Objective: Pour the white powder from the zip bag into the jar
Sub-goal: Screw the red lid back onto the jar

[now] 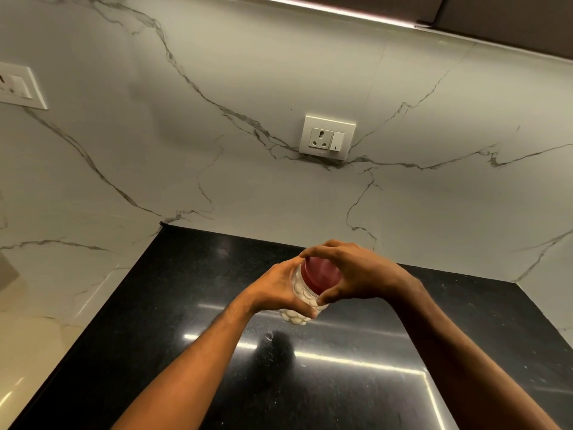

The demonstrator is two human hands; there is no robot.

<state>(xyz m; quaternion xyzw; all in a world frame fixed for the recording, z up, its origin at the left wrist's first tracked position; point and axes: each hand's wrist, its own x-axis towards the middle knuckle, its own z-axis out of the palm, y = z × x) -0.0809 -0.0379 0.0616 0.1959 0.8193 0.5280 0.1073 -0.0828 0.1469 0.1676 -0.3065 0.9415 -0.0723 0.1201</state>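
A clear plastic jar (299, 305) with a bumpy wall and white contents is held tilted above the black counter (192, 305). Its dark red lid (321, 271) sits on top. My left hand (276, 288) wraps around the jar's body from the left. My right hand (353, 273) arches over the lid, fingers and thumb gripping its rim. No zip bag is in view.
A marble-patterned wall rises behind the counter, with a white socket and switch plate (327, 137) at centre and another plate (18, 86) at far left. A marble side wall borders the counter on the left. Faint white specks dot the counter.
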